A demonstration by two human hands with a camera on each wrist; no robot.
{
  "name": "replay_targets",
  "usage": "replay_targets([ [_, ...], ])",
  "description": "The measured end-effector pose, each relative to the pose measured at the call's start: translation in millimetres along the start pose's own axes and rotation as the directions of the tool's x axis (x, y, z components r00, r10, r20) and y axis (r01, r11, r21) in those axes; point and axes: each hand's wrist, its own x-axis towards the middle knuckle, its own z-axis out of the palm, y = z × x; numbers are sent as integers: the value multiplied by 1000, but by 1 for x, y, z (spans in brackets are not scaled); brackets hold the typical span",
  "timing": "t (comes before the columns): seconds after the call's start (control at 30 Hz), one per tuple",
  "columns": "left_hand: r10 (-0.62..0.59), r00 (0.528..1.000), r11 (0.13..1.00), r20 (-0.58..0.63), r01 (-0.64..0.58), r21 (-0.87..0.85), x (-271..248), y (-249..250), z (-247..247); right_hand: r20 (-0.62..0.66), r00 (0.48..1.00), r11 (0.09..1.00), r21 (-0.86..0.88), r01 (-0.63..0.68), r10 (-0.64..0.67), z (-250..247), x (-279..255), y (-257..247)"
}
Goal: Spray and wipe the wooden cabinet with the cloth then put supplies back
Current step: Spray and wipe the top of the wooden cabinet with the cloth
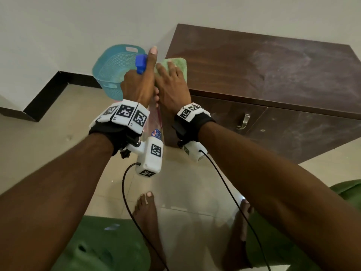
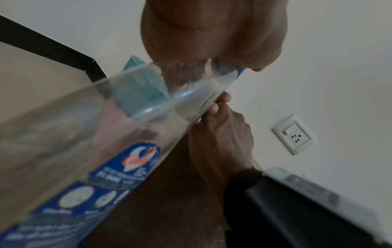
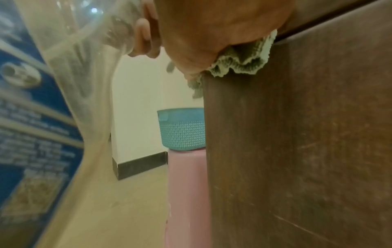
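My left hand (image 1: 137, 82) grips the neck of a clear spray bottle (image 1: 141, 63) with a blue head, thumb pointing up; the bottle's labelled body (image 2: 106, 151) hangs below the wrist. Just to its right, my right hand (image 1: 171, 81) lies flat with straight fingers on a green cloth (image 1: 178, 65) at the near left corner of the dark wooden cabinet (image 1: 263, 65). In the right wrist view the cloth (image 3: 244, 62) bunches under the palm (image 3: 212, 33) and hangs over the cabinet's edge (image 3: 297, 151). The cabinet top shows pale streaks on its right half.
A teal perforated basket (image 1: 109, 71) stands left of the cabinet on a pink stool (image 3: 186, 193), against the white wall. The cabinet doors have a metal handle (image 1: 244, 121). A wall socket (image 2: 293, 134) is behind. My bare feet (image 1: 146, 222) stand on the tiled floor.
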Motion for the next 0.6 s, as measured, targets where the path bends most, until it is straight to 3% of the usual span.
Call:
replay_targets([
  [0.13, -30, 999, 999, 16, 29, 19, 2, 10, 3, -70, 959, 951, 125, 281, -274, -11, -19, 25],
  [0.27, -7, 1000, 1000, -1, 7, -6, 10, 17, 3, -34, 894, 892, 50, 449, -447, -23, 1, 44],
  [0.33, -2, 1000, 1000, -22, 1, -25, 18, 20, 0, 15, 874, 873, -36, 486, -486, -25, 25, 48],
  [0.4, -9, 1000, 997, -23, 8, -72, 24, 21, -3, 136, 907, 916, 16, 400, -398, -30, 43, 58],
  [0.5, -21, 1000, 998, 8, 22, -63, 35, 16, -7, 203, 896, 913, -22, 407, -394, -34, 60, 59],
  [0.57, -49, 998, 998, 34, 50, -34, 45, 11, -8, 170, 902, 911, -40, 410, -398, -32, 60, 50],
  [0.6, -63, 996, 997, 66, 65, -29, 50, 9, -8, 79, 895, 897, -2, 441, -440, -22, 61, 49],
])
